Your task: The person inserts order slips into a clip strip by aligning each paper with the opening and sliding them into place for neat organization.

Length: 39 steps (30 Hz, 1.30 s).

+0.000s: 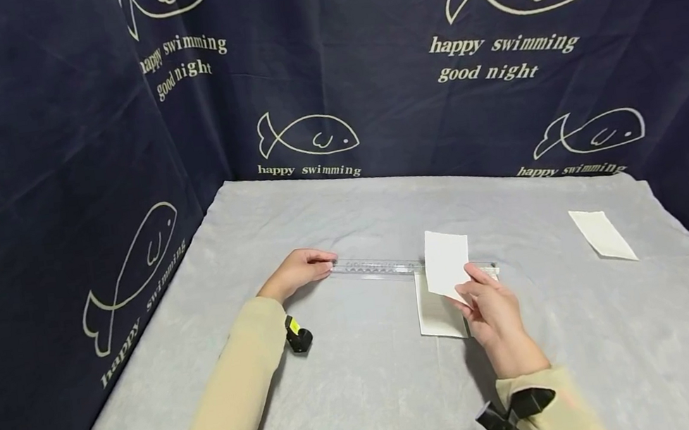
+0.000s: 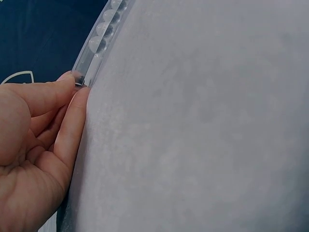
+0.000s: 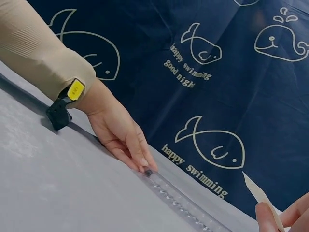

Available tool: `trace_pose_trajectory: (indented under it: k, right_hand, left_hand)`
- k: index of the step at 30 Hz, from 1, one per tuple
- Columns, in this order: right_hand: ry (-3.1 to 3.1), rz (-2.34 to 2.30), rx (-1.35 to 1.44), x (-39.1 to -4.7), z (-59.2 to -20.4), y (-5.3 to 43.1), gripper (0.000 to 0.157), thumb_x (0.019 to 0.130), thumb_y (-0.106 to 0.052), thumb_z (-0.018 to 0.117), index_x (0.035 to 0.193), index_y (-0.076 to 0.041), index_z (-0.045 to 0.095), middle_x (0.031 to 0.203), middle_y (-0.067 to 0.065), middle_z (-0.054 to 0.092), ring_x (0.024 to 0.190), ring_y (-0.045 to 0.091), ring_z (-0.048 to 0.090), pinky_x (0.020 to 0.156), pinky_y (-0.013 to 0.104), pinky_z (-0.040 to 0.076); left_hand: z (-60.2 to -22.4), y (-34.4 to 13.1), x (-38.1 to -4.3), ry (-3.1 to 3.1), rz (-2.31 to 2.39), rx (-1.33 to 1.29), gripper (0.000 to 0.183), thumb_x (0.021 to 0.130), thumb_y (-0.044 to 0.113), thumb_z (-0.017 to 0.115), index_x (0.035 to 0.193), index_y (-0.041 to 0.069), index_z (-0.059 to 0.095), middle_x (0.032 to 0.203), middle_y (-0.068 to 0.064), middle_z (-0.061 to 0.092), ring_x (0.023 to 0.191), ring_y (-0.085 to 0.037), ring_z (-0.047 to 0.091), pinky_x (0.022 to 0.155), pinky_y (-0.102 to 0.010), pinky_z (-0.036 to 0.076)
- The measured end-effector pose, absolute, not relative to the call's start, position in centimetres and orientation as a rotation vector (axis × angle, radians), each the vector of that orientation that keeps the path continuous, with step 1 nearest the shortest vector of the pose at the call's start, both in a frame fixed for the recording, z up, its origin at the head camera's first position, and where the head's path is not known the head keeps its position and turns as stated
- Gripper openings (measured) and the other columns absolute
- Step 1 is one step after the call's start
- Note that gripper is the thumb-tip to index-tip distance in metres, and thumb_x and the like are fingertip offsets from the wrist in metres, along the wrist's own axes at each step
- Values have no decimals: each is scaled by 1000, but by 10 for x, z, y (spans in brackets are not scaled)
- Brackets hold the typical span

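Note:
My left hand (image 1: 300,273) pinches the left end of a long clear plastic ruler (image 1: 376,268) between thumb and fingers. Round shapes run along the ruler (image 2: 99,43) in the left wrist view. Its right part reaches across the top of a pale paper pad (image 1: 438,318) with a dark strip at its right side. Above that pad my right hand (image 1: 492,311) holds a small blank white sheet of paper (image 1: 447,260) by its lower right corner. The sheet is raised and hides some of the ruler and pad. In the right wrist view, this paper (image 3: 258,189) appears nearly edge-on.
Another white slip of paper (image 1: 603,235) lies at the right of the table, which has a grey cloth (image 1: 364,390) over it. Dark blue curtains (image 1: 396,110) with fish prints stand behind and to the left. Small black cameras (image 1: 299,337) are worn on both wrists.

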State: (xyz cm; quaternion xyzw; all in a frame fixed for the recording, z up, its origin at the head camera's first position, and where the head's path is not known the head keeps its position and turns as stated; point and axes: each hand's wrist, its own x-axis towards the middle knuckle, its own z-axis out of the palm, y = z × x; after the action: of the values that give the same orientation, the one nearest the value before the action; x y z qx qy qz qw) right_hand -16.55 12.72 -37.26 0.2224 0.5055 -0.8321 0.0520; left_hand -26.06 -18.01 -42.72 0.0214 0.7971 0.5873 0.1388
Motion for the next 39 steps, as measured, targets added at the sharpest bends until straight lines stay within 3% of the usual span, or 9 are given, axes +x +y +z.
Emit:
trace_pose_trajectory:
  k: [12,20,26,29,39]
  right_hand:
    - [1562,-2538,609,-163,-380,106,66,82,15,39,145,-2,30,147,7,23,79,3,57,71,20,53]
    - [1578,-2548,614,-163,-380,93,63,81,16,42,141,0,37,117,-2,35,66,3,53,59,17,52]
    - [1624,-2531,595,-163,-382,80,61,80,15,44,139,1,40,112,1,39,58,3,49,50,13,47]
    - [1619,-2533,584,-162,-383,72,61,79,15,44,138,2,41,105,3,40,58,3,50,52,15,50]
    - [1600,-2561,570,-159,-385,52,59,78,16,43,135,5,43,106,6,41,60,5,51,54,20,53]
  left_hand:
    - [-427,-178,-261,2302,1705,62,28,87,3,64,115,6,67,122,-9,59,103,-15,58,81,-23,50]
    - [-425,-177,-260,2293,1701,56,29,87,2,63,116,5,66,121,-10,59,101,-16,58,82,-24,50]
    - [-424,-177,-259,2314,1669,64,29,89,3,62,118,5,65,117,-10,61,94,-14,58,80,-23,50]
    - [-424,-177,-258,2312,1661,52,29,89,3,61,118,5,65,116,-11,61,93,-14,59,80,-24,50]
    - [-424,-176,-259,2300,1688,73,29,90,4,61,119,2,64,118,-13,60,93,-12,60,82,-23,50]
